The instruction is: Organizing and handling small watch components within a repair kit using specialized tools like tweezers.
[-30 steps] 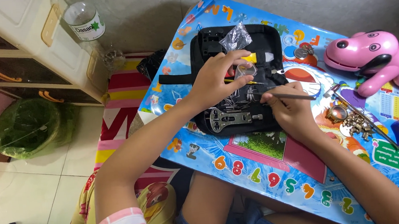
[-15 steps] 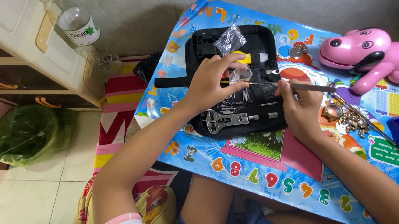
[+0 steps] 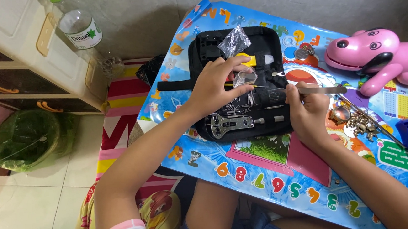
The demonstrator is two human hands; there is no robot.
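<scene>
Pinching a small clear packet (image 3: 245, 76) over the open black tool case (image 3: 240, 85) near the table's (image 3: 286, 190) far edge, the left hand (image 3: 216, 87) stays closed while the right hand (image 3: 306, 109) grips metal tweezers (image 3: 322, 90); work seems early, tools mostly unpacked.

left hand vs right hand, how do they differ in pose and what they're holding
The left hand hovers over the open black tool case, fingers curled, pinching a small clear packet. The right hand rests at the case's right edge, gripping a slim metal tool that points right, towards the pink toy dog. The left hand sits higher in the picture, the right lower. Both are bare and work above the colourful tabletop.
</scene>
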